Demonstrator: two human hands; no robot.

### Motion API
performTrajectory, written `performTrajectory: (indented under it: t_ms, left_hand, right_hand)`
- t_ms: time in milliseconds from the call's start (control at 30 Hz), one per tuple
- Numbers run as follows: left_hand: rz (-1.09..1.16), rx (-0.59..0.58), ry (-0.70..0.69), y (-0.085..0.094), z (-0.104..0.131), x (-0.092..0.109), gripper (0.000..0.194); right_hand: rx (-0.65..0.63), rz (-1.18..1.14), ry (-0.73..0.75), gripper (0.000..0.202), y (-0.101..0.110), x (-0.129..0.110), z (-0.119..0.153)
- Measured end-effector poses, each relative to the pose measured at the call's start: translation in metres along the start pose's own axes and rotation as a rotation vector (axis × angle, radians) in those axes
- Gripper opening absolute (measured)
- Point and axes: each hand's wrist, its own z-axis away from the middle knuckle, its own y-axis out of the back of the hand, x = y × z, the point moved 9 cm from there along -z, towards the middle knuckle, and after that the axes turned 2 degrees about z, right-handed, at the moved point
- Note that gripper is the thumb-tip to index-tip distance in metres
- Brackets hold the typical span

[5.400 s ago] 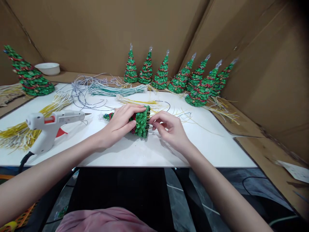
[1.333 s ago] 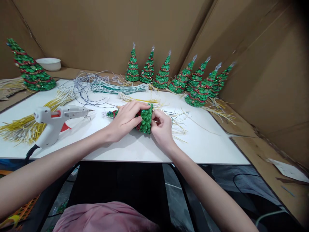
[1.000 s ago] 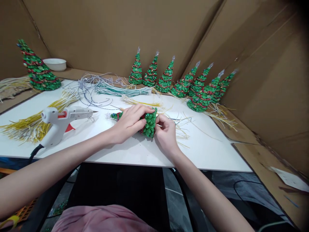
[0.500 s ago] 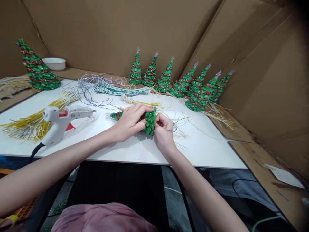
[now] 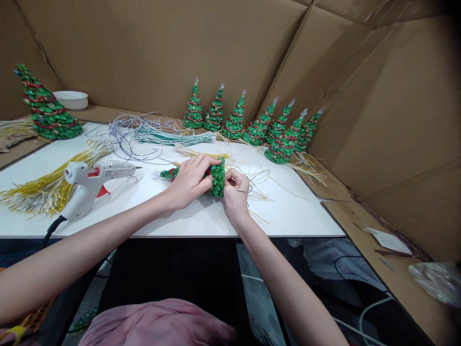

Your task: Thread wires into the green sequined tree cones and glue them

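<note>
A small green Christmas tree ornament (image 5: 217, 181) with red trim lies on its side on the white board, its clear tip pointing left. My left hand (image 5: 192, 180) is closed over its middle, fingers and thumb gripping it near the base. At the base end, my right hand (image 5: 236, 190) is closed in a pinch. A thin dark wire (image 5: 244, 191) sticks out from the right hand; what the fingertips themselves pinch is hidden. Loose yellow wires (image 5: 261, 194) lie just beyond the right hand.
A white glue gun (image 5: 84, 180) stands at left beside a bundle of yellow wires (image 5: 54, 185). Teal and white wires (image 5: 176, 138) lie behind my hands. Several finished trees (image 5: 236, 117) line the cardboard wall; a larger tree (image 5: 50, 108) and white bowl (image 5: 72, 100) stand back left.
The view has shifted a little, so most things sit further left. Both hands keep their hold at the tree's middle and base, with hardly any change between them.
</note>
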Motion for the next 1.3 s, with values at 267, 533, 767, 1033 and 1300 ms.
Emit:
performTrajectory:
  t_ms: [267,533,767,1033,1300]
  left_hand:
    - [0.003,-0.010,-0.007,-0.001,0.000,-0.001,0.039]
    - [-0.011,-0.003,-0.004,-0.001,0.001,0.000,0.039]
    - [-0.022,-0.004,-0.031,-0.001,0.000,0.002,0.039]
    - [-0.017,0.001,-0.030,-0.001,0.001,0.001,0.040]
    - [-0.018,0.016,0.035,0.000,0.001,0.001,0.041]
  right_hand:
    - [-0.079,0.177,0.084,0.014,0.007,-0.014,0.006]
    - [-0.147,0.557,0.315,0.023,0.000,-0.031,0.009]
    - [-0.326,0.781,0.464,0.025,-0.009,-0.035,0.013]
    - [-0.203,0.765,0.324,0.023,-0.005,-0.029,0.000]
    - [-0.221,0.660,0.221,0.024,-0.007,-0.014,-0.006]
